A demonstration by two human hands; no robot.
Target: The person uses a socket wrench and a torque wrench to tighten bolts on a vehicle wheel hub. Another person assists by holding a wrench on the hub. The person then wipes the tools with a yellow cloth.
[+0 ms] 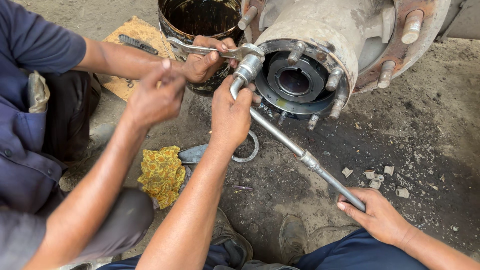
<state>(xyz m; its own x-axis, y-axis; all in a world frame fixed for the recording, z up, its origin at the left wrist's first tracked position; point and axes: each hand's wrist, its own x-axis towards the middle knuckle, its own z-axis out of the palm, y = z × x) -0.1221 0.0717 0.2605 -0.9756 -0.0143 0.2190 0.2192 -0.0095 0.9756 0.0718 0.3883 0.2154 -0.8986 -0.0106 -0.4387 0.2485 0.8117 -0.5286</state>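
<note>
Socket wrench on a hub stud, far centre.
Its bar slants near-right; right hand closed around the near end, left hand apparently wrapped just below the socket.

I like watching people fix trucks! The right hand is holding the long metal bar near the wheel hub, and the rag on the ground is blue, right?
Nearly. The head view shows the right hand holding the long metal bar near the wheel hub, but the rag is yellow with a pattern, not blue.
</note>
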